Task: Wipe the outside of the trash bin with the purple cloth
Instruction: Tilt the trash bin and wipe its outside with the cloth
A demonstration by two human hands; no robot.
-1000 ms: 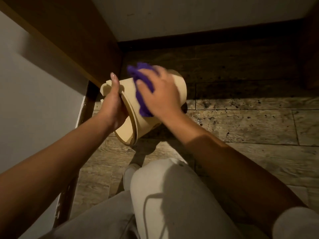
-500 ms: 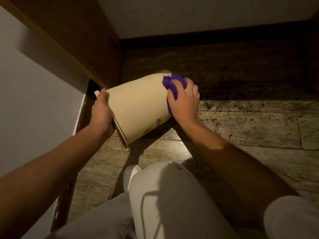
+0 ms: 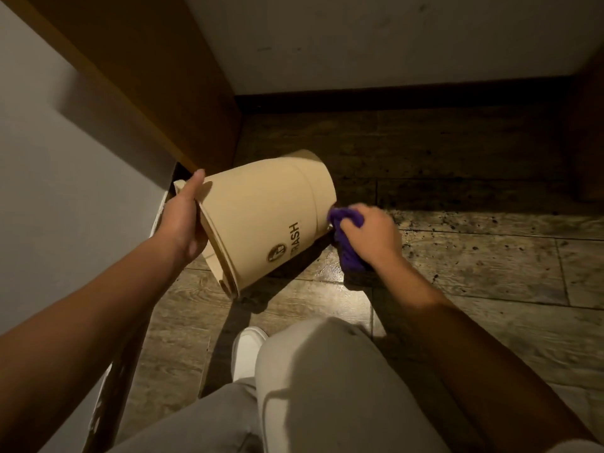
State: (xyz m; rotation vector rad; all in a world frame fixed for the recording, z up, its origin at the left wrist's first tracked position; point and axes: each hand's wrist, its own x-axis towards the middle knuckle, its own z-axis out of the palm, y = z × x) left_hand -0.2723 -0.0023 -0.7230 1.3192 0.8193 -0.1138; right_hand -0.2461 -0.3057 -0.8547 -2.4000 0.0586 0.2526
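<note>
A cream trash bin (image 3: pixel 261 210) with dark lettering lies tipped on its side above the floor, its mouth toward the left and its base toward the right. My left hand (image 3: pixel 183 220) grips the rim at the mouth, thumb on the outer wall. My right hand (image 3: pixel 369 233) is closed on the bunched purple cloth (image 3: pixel 346 237), which presses against the lower right edge of the bin near its base. Part of the cloth hangs below my fingers.
A wooden panel (image 3: pixel 137 80) and a white wall (image 3: pixel 49 178) stand close on the left. A dark baseboard (image 3: pixel 392 99) runs along the back wall. The wood-look floor (image 3: pixel 474 256) is speckled. My bent knee (image 3: pixel 320 371) and a white shoe (image 3: pixel 246 348) are below the bin.
The bin has turned so its lettering faces up. My right hand slid the cloth along the bin's side from near the rim down to its base, at the lower right.
</note>
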